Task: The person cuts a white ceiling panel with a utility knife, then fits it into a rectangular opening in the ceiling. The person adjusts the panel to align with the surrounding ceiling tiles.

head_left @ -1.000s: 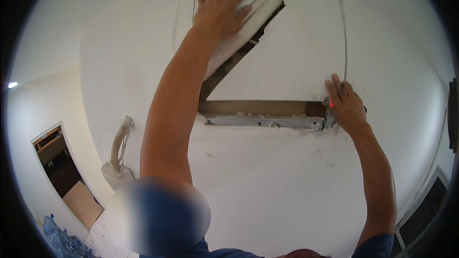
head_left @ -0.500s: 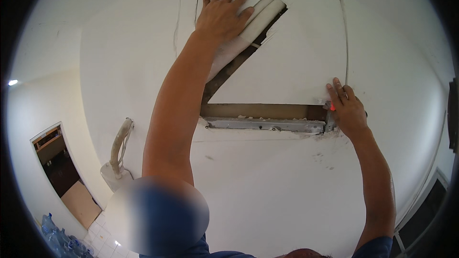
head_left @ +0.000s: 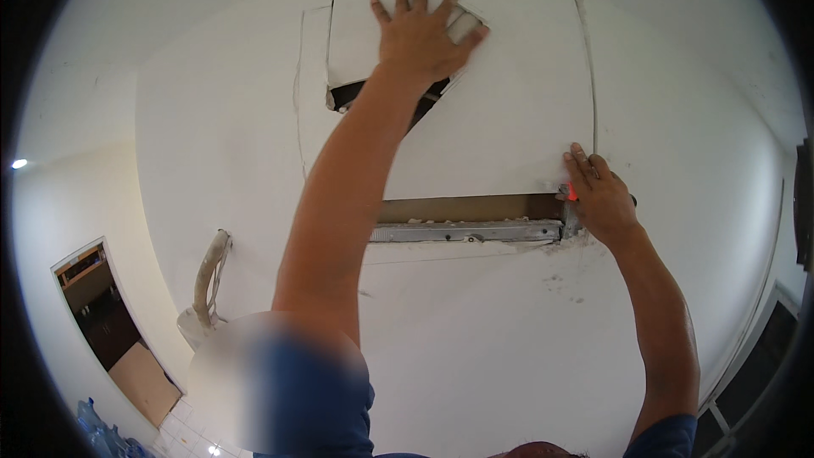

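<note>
My left hand lies spread on a white wall panel, over the upper end of a slanted cut-out. Between its thumb and forefinger shows a bit of a pale wrapped pipe. A dark gap runs beside my wrist, partly behind my forearm. Lower right, my right hand rests at the end of a long slot, two fingers stretched on the panel. A small red thing shows by its fingers and a dark end past the palm; it appears to hold a tool whose kind is hidden.
A metal channel with crumbled plaster edges the slot. Left of my arm, a bent pipe comes out of the wall. A doorway and blue water bottles are at far left; a dark window is at lower right.
My left hand has shifted right across the panel and now covers more of the slanted cut-out and pipe. The dark gap left of my forearm has come into sight. My right hand stays at the slot's end.
</note>
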